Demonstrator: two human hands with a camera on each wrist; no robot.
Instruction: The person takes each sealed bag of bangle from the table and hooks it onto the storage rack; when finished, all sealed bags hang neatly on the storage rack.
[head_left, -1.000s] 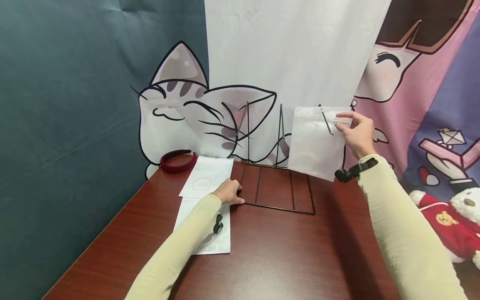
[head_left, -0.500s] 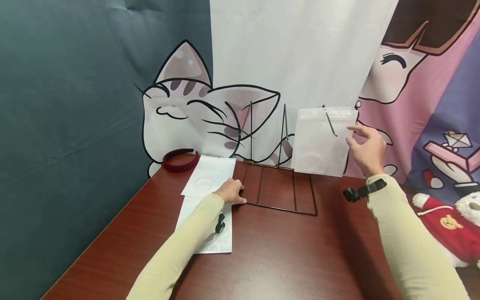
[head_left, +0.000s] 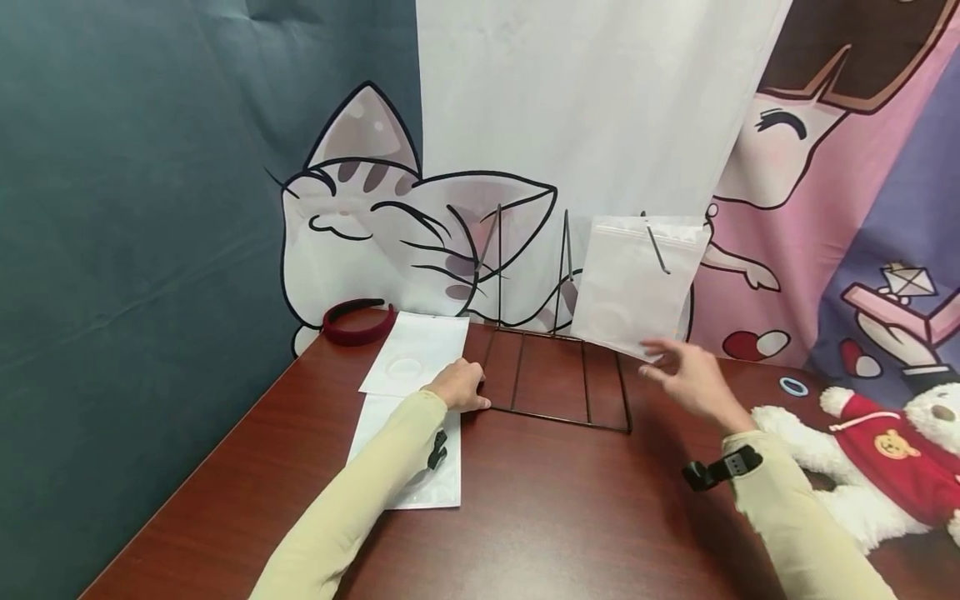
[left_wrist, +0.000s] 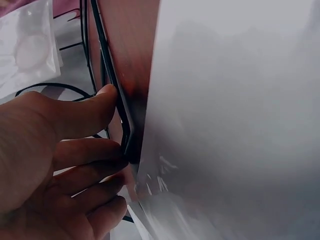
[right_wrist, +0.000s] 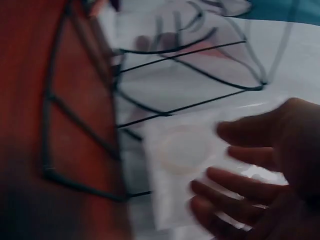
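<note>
A white zip bag [head_left: 633, 287] hangs from the right hook of a black wire rack [head_left: 628, 427], slightly tilted. A faint round shape shows through its lower part in the right wrist view. My right hand [head_left: 693, 383] is at the bag's lower right corner, fingers spread and relaxed, blurred by motion; it grips nothing. With thumb and fingers, my left hand [head_left: 457, 385] pinches the front left corner of the rack's base, seen closely on the wire [left_wrist: 112, 75] in the left wrist view. Beside that hand lies a flat white bag [head_left: 435, 337] with a ring shape in it.
Another white bag [head_left: 446, 492] lies nearer, partly under my left forearm. A dark red headband [head_left: 358, 329] rests at the back left of the brown table [head_left: 540, 517]. A plush bear [head_left: 892, 450] in red sits at the right, near a small blue ring [head_left: 792, 387].
My right hand has let go of the hanging bag's upper right edge and moved down to its lower corner. The bag straightened, then tilted again. My left hand stays on the rack.
</note>
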